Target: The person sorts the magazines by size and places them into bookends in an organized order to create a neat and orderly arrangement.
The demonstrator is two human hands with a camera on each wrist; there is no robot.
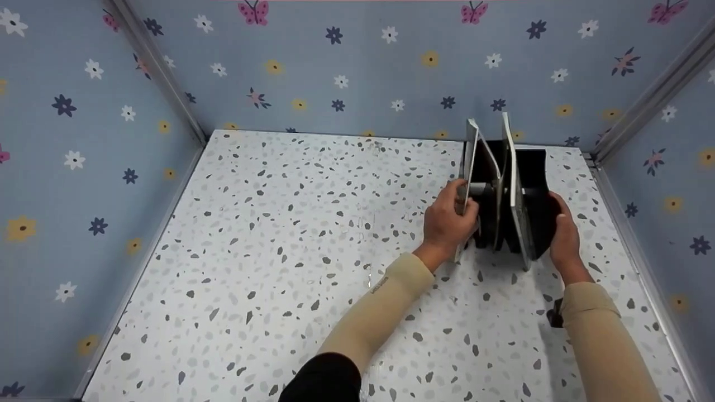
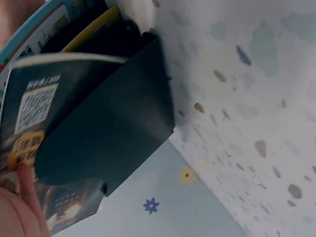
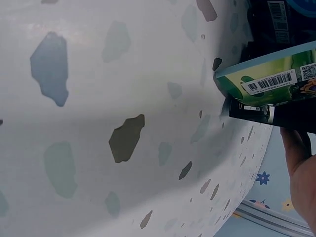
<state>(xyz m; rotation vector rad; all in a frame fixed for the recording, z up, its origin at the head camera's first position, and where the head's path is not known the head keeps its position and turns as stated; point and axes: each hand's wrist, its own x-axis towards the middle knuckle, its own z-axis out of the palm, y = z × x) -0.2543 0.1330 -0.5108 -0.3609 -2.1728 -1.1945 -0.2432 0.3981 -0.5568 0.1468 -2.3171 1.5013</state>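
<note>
A black desktop book rack stands on the speckled surface at the right, with several thin books upright in it. My left hand grips the leftmost book, thumb and fingers on opposite sides of its edge. That book's dark cover carries a QR code and leans beside the rack's curved side panel. Against the rack's outer right wall rests my right hand; its fingertips are partly hidden. Between the hands stands a taller book. A green book with a barcode shows in the right wrist view.
Pale speckled tabletop extends left of the rack. A flower-patterned panel closes off the back, and similar panels stand at both sides. Metal strips run along the corners. A small black piece shows beside the right wrist.
</note>
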